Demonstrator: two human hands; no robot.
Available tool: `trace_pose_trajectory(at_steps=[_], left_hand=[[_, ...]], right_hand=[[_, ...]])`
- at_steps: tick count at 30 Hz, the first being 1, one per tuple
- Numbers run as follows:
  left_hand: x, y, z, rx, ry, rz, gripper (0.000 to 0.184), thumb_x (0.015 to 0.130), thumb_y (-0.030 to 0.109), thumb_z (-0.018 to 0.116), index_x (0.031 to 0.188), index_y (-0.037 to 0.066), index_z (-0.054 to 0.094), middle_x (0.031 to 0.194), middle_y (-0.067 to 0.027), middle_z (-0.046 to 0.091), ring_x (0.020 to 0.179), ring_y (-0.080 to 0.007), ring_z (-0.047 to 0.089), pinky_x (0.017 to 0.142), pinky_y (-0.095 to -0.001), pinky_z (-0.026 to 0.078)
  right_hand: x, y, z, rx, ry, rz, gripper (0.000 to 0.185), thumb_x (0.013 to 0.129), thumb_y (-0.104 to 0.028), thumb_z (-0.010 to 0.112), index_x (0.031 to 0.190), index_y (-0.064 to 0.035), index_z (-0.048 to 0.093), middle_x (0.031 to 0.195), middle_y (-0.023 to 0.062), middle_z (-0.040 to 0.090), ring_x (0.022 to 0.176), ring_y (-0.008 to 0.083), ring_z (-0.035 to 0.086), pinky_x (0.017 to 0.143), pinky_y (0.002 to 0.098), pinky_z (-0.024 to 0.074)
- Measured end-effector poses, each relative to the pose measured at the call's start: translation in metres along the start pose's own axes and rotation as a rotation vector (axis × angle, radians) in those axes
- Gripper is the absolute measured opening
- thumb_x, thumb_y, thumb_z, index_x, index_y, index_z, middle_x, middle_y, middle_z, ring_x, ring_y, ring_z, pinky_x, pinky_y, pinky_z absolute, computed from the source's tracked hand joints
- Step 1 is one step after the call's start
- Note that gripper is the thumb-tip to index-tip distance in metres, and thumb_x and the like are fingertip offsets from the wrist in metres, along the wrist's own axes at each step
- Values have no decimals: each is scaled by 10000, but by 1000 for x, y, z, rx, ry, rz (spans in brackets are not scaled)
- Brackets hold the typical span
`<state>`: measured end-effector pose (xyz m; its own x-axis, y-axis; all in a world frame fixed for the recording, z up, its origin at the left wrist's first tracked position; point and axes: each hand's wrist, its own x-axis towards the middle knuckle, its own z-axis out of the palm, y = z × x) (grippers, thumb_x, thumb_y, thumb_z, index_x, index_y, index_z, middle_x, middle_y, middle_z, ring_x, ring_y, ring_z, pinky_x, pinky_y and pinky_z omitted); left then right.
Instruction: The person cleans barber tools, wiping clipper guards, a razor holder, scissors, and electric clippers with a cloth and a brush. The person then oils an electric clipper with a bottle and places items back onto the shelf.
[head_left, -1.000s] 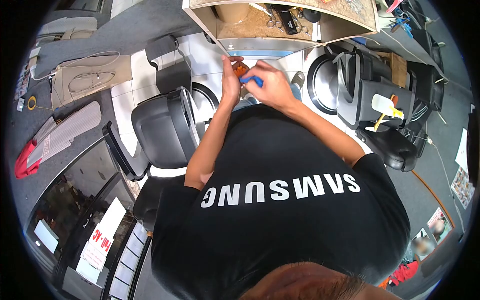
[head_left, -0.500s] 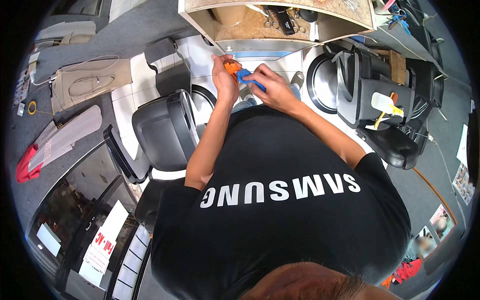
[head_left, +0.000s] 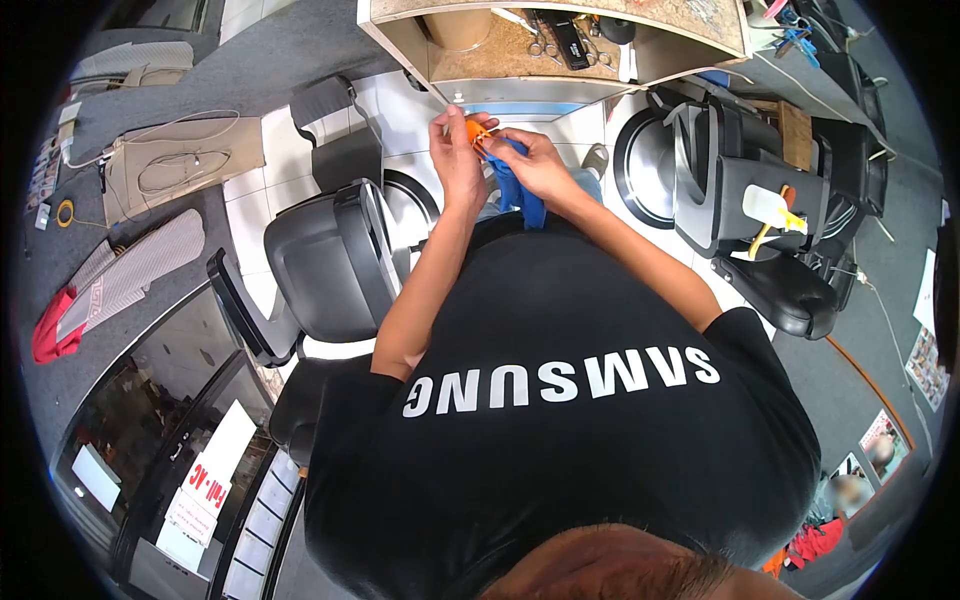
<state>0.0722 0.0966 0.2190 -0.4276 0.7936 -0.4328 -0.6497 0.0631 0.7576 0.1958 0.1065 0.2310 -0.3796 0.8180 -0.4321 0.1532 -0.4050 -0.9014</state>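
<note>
Left grip (head_left: 459,165): closed on the orange piece (head_left: 475,133), held in front of me. Right grip (head_left: 541,166): closed on the blue cloth (head_left: 519,192), just beside it. Handling appears mid-process; I have set neither down.

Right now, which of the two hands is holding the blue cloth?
The right hand: the blue cloth hangs from under it, while the left hand holds the orange thing.
</note>
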Motion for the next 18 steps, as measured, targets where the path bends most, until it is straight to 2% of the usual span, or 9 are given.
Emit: trace_pose_trajectory(at_steps=[3, 5, 6, 9, 10, 13, 14, 17, 18], left_hand=[[-7, -2, -3, -20, -40, -51, 314, 1069, 358, 579, 1086, 45, 561, 976, -147, 712, 950, -229, 709, 857, -391, 564], [-12, 0, -7, 4, -162, -164, 334, 1075, 370, 559, 1090, 37, 565, 1030, -146, 695, 1028, -240, 697, 973, -427, 528], [-12, 1, -11, -47, -202, -175, 329, 1086, 380, 533, 1092, 54, 581, 1024, -108, 687, 1036, -200, 666, 967, -390, 498], [-2, 3, -18, -106, -51, -123, 339, 1078, 419, 541, 1051, 85, 597, 933, -45, 655, 944, -163, 618, 863, -339, 475], [4, 1, -25, -157, -6, -134, 379, 1028, 485, 612, 1028, 105, 611, 941, -18, 675, 851, -147, 617, 765, -320, 498], [12, 3, -36, -244, -67, -277, 421, 1013, 553, 598, 998, 132, 605, 920, 9, 644, 876, -127, 594, 754, -335, 486], [11, -1, -34, -237, -93, -309, 462, 1025, 603, 535, 934, 155, 603, 899, 9, 593, 851, -136, 551, 800, -337, 451], [-18, 21, 9, -171, 7, -413, 480, 1042, 611, 487, 914, 160, 589, 892, 4, 589, 872, -159, 566, 833, -354, 479], [-9, 7, -7, -252, 31, -446, 472, 1062, 584, 456, 899, 156, 572, 892, -7, 588, 892, -179, 580, 882, -381, 505]], right_hand=[[4, 6, 1, -90, 106, -187, 408, 962, -373, 700, 1153, -14, 729, 1011, 155, 753, 914, 204, 687, 855, 343, 524], [-2, 3, 0, -192, 71, -134, 415, 965, -392, 690, 1143, -19, 728, 1004, 176, 749, 905, 227, 694, 837, 353, 527], [-5, 2, -1, -243, 53, -107, 419, 967, -401, 686, 1137, -21, 727, 1000, 186, 747, 901, 238, 697, 829, 357, 529], [-7, 1, -10, -293, -49, 25, 458, 969, -444, 668, 1094, -7, 728, 964, 192, 741, 891, 254, 691, 840, 361, 524], [-7, 2, -11, -225, 5, 25, 460, 998, -438, 621, 1122, 1, 675, 976, 162, 717, 917, 230, 660, 846, 351, 513], [-3, -4, -12, 181, 166, -61, 400, 1033, -377, 570, 1173, -4, 605, 1026, 139, 672, 953, 201, 621, 858, 339, 503], [-3, -7, -9, 137, 191, -185, 298, 1044, -275, 555, 1200, -21, 553, 1056, 116, 629, 967, 173, 589, 862, 337, 499], [-3, -15, 15, -73, 65, -264, 248, 1029, -206, 580, 1195, -22, 570, 1062, 140, 650, 987, 220, 631, 883, 353, 505], [-7, -18, 21, -234, 73, -452, 236, 993, -155, 617, 1182, -18, 589, 1076, 174, 663, 991, 315, 667, 874, 380, 520]])
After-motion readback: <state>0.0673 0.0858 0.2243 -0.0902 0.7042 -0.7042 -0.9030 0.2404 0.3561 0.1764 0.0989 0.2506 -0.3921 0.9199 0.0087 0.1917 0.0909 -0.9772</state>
